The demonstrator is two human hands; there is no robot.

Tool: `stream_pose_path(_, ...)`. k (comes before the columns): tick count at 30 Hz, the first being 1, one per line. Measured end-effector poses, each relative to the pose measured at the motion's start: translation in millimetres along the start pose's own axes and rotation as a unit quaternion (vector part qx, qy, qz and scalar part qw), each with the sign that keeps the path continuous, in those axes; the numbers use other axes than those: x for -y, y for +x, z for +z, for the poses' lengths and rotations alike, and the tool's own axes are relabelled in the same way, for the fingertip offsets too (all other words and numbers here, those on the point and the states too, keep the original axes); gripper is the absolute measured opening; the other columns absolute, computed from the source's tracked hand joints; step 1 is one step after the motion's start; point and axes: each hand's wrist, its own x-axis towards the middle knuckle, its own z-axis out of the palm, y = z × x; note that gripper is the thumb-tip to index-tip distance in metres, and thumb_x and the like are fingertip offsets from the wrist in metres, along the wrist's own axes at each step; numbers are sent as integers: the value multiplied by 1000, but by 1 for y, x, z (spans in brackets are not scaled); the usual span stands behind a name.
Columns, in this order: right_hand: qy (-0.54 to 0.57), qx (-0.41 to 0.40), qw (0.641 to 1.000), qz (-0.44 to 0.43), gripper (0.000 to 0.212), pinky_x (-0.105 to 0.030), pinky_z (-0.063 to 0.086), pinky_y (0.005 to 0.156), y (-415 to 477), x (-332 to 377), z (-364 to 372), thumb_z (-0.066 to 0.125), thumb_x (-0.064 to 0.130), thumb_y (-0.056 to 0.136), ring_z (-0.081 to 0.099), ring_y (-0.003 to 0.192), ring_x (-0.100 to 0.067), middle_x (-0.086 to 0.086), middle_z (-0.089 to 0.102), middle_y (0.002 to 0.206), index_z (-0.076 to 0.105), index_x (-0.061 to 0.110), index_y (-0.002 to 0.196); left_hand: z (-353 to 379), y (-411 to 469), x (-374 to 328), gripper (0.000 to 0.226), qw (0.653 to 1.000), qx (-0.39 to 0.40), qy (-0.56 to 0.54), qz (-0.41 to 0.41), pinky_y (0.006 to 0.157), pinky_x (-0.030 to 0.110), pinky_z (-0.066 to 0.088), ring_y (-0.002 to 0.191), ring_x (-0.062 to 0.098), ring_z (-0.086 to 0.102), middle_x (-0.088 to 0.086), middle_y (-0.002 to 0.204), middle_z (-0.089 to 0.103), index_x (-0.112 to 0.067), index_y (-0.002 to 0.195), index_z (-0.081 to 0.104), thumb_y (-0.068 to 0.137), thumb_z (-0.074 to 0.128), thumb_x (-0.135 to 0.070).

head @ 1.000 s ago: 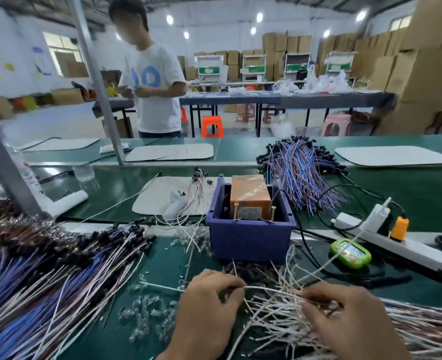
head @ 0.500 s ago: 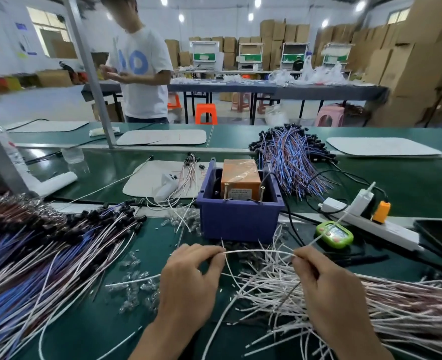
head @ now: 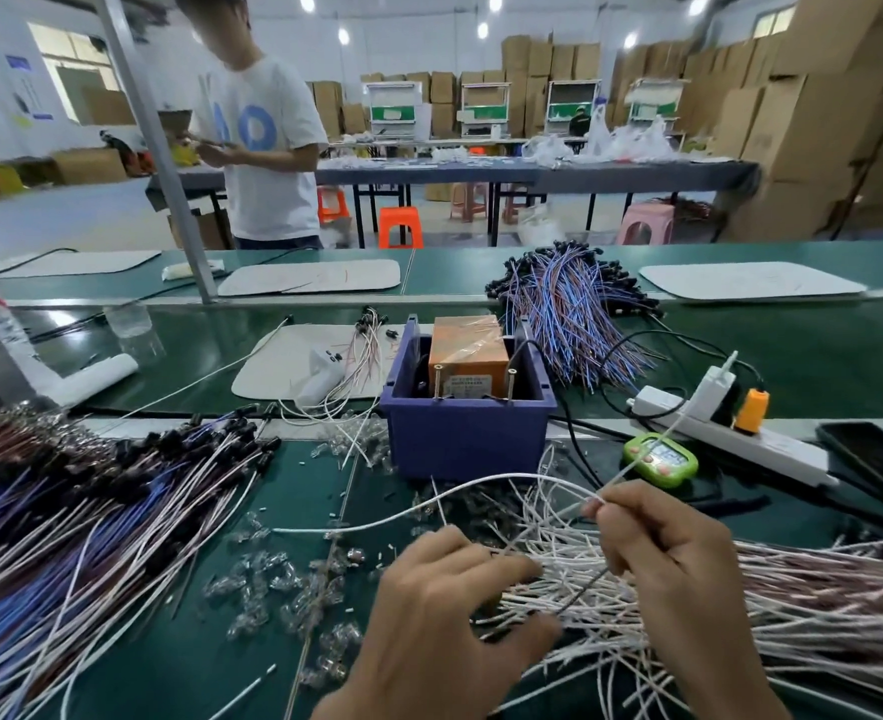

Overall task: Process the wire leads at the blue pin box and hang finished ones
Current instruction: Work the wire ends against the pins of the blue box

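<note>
The blue pin box (head: 468,433) stands mid-table with an orange block (head: 468,350) and two upright pins inside. In front of it lies a heap of white wire leads (head: 766,615). My right hand (head: 678,558) pinches a white lead (head: 481,491) that arcs left over the table. My left hand (head: 444,621) reaches into the heap with fingers and thumb spread around the lead ends; whether it pinches one is hidden. A big pile of blue and white leads with black caps (head: 91,511) lies on the left.
Another bundle of blue leads (head: 569,309) lies behind the box. A white power strip (head: 730,433), a green timer (head: 660,459) and a black tray (head: 870,465) sit right. Small clear parts (head: 283,589) litter the green mat. A person (head: 257,132) stands beyond the table.
My left hand let go of the lead it held with the right and dropped to the heap. My right hand lifted its end of the lead slightly.
</note>
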Motion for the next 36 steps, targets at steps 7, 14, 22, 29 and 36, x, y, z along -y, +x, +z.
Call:
stream_pose_path(7, 93, 53, 994, 4, 14, -14, 42, 55, 2, 8, -1, 73, 29, 83, 52, 57, -6, -4, 62, 63, 80, 20, 91, 2, -1, -9, 38, 978, 138, -81, -137, 74, 1, 37, 74, -5, 58, -19, 70, 60, -64, 116, 64, 80, 70, -54)
stream_pose_path(14, 122, 122, 985, 31, 32, -24, 52, 63, 5, 12, -12, 76, 1, 75, 61, 69, -15, -7, 68, 75, 81, 18, 101, -8, 6, -12, 9, 939, 93, -245, -224, 50, 17, 36, 45, 2, 42, -11, 49, 53, -33, 79, 77, 76, 69, -34)
stream_pose_path(22, -54, 98, 991, 70, 36, -25, 54, 57, 7, 3, -8, 78, 4, 85, 67, 64, -19, 6, 77, 77, 82, 40, 82, -22, 6, 13, 13, 980, -88, 104, -144, 58, 19, 40, 50, 3, 44, -14, 48, 46, -36, 67, 76, 72, 65, -41)
stream_pose_path(29, 101, 30, 981, 165, 25, -25, 35, 47, 12, -4, -8, 68, -3, 89, 46, 56, -25, -14, 70, 68, 82, 16, 82, -36, 12, 14, 38, 956, -168, 25, -240, 81, 24, 48, 98, 1, 57, -31, 89, 67, -49, 101, 71, 71, 64, -28)
stream_pose_path(36, 183, 15, 959, 215, 22, -23, 36, 42, 14, -4, -12, 61, -4, 93, 41, 50, -22, -18, 63, 65, 78, 3, 80, -39, 7, 11, 77, 978, -42, -60, -198, 110, 8, 26, 141, 8, 41, -34, 137, 53, -42, 133, 64, 58, 67, -24)
